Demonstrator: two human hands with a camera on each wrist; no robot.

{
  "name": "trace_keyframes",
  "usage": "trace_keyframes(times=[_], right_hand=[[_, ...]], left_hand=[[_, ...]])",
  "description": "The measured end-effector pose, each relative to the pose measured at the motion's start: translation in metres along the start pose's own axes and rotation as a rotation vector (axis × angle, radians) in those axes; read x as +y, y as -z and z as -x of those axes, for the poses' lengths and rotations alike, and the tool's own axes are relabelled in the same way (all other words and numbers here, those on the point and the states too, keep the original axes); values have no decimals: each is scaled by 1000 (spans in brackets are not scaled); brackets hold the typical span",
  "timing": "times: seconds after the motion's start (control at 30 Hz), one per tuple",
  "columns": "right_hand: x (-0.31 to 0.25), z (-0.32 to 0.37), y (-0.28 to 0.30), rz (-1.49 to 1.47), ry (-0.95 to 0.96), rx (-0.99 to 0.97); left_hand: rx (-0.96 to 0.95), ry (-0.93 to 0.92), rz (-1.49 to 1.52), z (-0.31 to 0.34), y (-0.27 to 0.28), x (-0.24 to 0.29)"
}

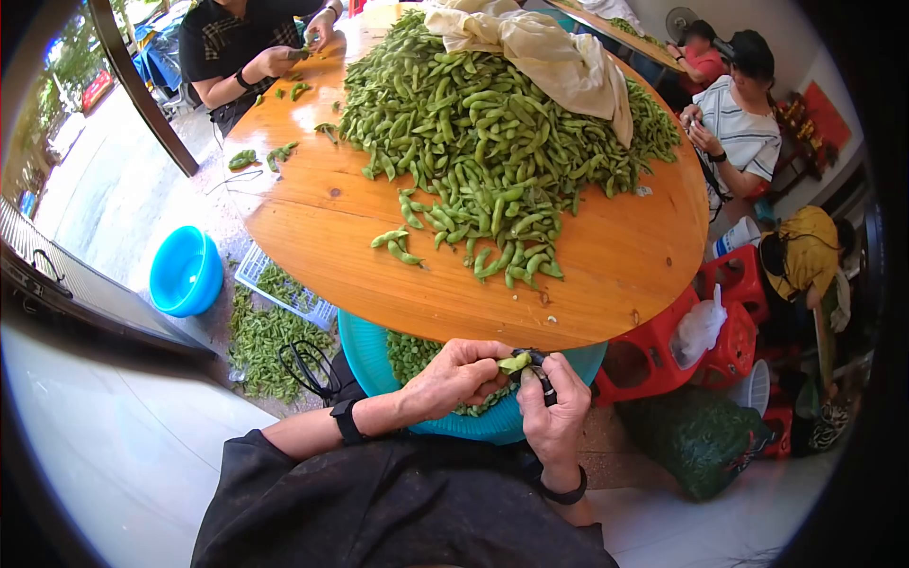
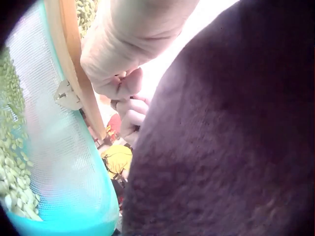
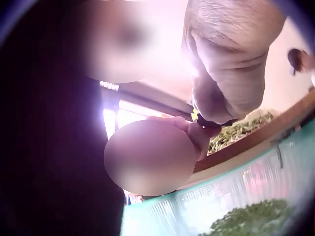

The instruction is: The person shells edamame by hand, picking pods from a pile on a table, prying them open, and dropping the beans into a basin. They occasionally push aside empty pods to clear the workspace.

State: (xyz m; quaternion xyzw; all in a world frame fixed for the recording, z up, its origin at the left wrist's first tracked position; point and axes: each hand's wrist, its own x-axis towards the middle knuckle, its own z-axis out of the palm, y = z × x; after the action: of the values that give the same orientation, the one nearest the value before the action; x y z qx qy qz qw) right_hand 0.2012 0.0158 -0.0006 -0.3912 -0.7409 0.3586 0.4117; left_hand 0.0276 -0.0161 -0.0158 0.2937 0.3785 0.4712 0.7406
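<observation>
Just off the table's near edge, my left hand (image 1: pixel 453 381) pinches a green soybean pod (image 1: pixel 514 363) between thumb and fingers. My right hand (image 1: pixel 557 409) meets it there, its fingers curled round a small black tool (image 1: pixel 548 390) at the pod's end; the kind of tool I cannot tell. Below both hands stands a turquoise basket (image 1: pixel 358 352) with shelled green beans (image 1: pixel 409 354) in it. In the left wrist view the beans (image 2: pixel 17 182) lie along the basket's mesh side. The right wrist view shows the right hand (image 3: pixel 229 73) from below, over the basket rim.
A large heap of soybean pods (image 1: pixel 473 123) covers much of the wooden table (image 1: pixel 379 293), partly under a pale cloth (image 1: pixel 540 57). Red stools (image 1: pixel 653 350) stand to the right. A blue basin (image 1: pixel 187 273) and spilled pods (image 1: pixel 270 336) are on the left floor. Other people sit around.
</observation>
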Motion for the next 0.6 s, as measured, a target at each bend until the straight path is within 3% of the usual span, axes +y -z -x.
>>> trace_keyframes(times=[0.07,0.13,0.17,0.23,0.33,0.37,0.43,0.47,0.57,0.6], right_hand=[[-1,1,5,-65,-59,-7],[-6,0,18,-108,-169,30],[-9,-2,33,-38,-188,48],[7,3,70,203,-109,131],[11,11,121,649,-151,34],[20,18,136,789,-208,-28],[29,26,145,769,-292,21],[30,24,143,767,-289,20],[27,19,131,772,-264,80],[23,14,124,744,-231,57]], left_hand=[[-48,-16,-15,1,6,-8],[-81,-175,-308,3,7,-11],[-72,-180,-310,6,11,-4],[-181,-201,-884,19,19,24],[52,-413,-926,31,36,59],[276,-556,-1049,29,50,62],[613,-781,-1333,19,81,84],[739,-751,-1432,18,90,93],[758,-616,-1647,16,124,95],[756,-584,-1579,15,124,94]])
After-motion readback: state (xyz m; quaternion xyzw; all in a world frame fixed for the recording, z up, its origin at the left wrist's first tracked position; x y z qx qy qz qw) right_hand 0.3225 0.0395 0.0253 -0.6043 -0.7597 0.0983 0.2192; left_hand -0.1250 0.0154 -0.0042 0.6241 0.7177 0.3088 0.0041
